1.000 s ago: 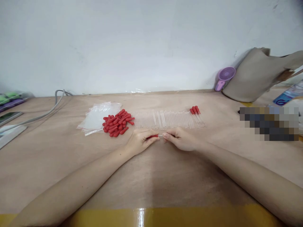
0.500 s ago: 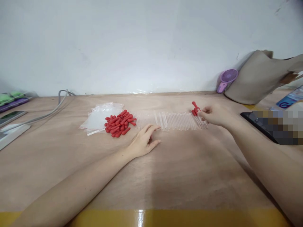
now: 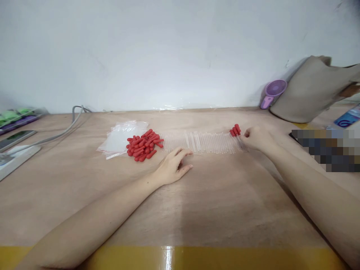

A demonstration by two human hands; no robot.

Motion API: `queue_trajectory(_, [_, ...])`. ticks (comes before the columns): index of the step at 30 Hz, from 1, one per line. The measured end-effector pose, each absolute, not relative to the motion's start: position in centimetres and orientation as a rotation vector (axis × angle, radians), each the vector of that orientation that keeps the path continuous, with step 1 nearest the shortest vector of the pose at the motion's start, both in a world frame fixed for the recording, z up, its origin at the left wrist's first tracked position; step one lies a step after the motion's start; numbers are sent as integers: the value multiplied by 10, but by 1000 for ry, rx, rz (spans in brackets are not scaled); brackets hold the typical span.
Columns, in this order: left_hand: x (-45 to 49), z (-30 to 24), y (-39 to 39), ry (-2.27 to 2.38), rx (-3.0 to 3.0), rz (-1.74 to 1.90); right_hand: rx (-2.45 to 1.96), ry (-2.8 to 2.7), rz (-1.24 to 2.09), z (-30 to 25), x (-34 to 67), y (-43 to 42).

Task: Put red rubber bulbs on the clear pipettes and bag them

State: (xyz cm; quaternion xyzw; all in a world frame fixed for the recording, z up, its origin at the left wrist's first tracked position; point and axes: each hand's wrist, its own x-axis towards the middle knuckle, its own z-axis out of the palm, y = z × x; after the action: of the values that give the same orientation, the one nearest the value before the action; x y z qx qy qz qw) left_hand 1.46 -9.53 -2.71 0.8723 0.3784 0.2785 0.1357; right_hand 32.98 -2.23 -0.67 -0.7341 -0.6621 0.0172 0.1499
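Observation:
A row of clear thin tubes (image 3: 202,142) lies across the wooden table (image 3: 180,202). At the row's left end sits a pile of red rubber caps (image 3: 144,145) on a clear plastic bag (image 3: 119,139). A few tubes fitted with red caps (image 3: 235,130) lie at the right end. My left hand (image 3: 173,167) rests on the table just in front of the row, fingers stretched out and holding nothing. My right hand (image 3: 255,137) sits at the row's right end beside the capped tubes, fingers curled; what they grip, if anything, is hidden.
A grey cable (image 3: 56,131) and a white power strip (image 3: 17,159) lie at the left, with a phone (image 3: 17,135) behind. A purple mini fan (image 3: 271,92) and a beige bag (image 3: 312,90) stand by the wall at right. Yellow tape (image 3: 180,258) edges the near side.
A second ago both hands held a red-capped tube together at the centre. My right hand carried it to the capped tubes at the right end; my left hand let go and lies flat.

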Motion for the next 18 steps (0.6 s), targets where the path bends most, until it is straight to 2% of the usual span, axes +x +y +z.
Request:
queue_trajectory(9, [15, -27, -95, 1086, 2534, 800, -2210, -1929, 30, -6, 329, -20])
queue_trajectory(18, [16, -25, -96, 1075, 2539, 809, -2065, -1884, 63, -8, 315, -27])
